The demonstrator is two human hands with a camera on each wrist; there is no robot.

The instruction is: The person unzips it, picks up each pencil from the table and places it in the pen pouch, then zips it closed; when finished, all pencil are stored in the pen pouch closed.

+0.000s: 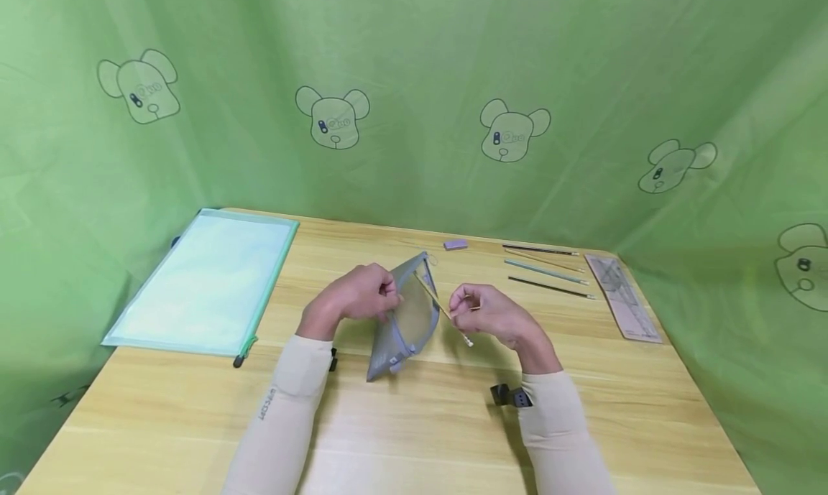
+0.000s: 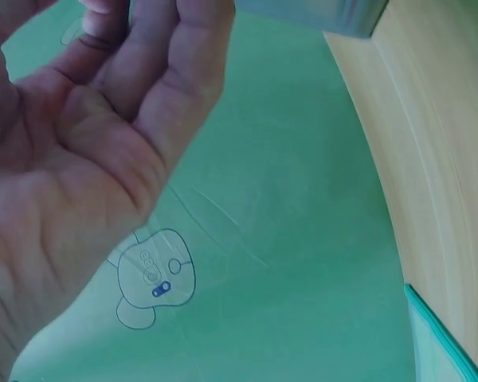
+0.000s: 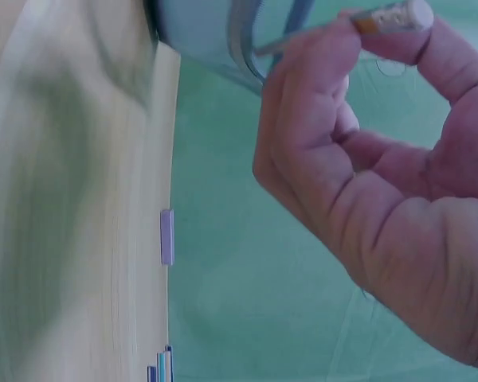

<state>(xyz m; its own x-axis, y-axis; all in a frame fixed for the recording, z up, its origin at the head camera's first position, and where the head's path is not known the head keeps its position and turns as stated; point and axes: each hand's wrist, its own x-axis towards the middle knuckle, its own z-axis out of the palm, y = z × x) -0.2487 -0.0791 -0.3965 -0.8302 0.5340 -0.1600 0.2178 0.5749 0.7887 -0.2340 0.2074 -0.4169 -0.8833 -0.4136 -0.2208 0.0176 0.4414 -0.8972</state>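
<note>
A grey-blue zippered pouch [image 1: 386,345] stands tilted above the table, its mouth spread apart toward the right. My left hand [image 1: 354,294] pinches the pouch's left side near the upper edge. Between the thumb and fingers of my right hand [image 1: 494,315] is a yellow pencil [image 1: 430,289], its tip inside the pouch mouth. The pencil's white eraser end [image 3: 398,16] sticks out past my fingers in the right wrist view. In the left wrist view, only a corner of the pouch [image 2: 327,14] shows and the left fingertips are cut off.
A large zip folder [image 1: 200,283] with a green edge lies at the left. At the back is a purple eraser [image 1: 456,244]. Several pencils [image 1: 546,271] lie in a row at the right, beside a flat ruler set [image 1: 622,297]. A green curtain [image 1: 414,179] surrounds the table.
</note>
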